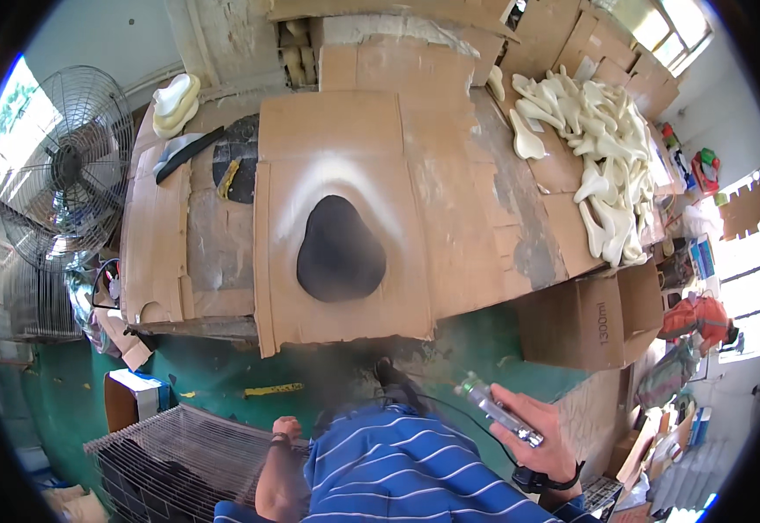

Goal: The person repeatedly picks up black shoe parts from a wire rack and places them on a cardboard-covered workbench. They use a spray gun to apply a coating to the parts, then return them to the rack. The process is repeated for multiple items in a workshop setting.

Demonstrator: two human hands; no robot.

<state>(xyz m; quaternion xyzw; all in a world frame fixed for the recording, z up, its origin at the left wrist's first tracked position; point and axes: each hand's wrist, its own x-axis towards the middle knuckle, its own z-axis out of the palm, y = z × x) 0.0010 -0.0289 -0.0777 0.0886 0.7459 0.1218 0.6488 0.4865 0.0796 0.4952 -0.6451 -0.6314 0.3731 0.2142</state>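
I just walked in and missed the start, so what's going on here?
The person's right hand holds what looks like a metal spray gun. The left hand, curled, hangs low. On a cardboard sheet lies a black, rounded pad, apart from both hands, with a white mark beyond it. Cream saddle-shaped pieces are heaped to the right.

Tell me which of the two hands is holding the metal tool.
The right hand: it grips the silvery metal tool, out to the person's right. The left hand is curled, with no tool visible in it.
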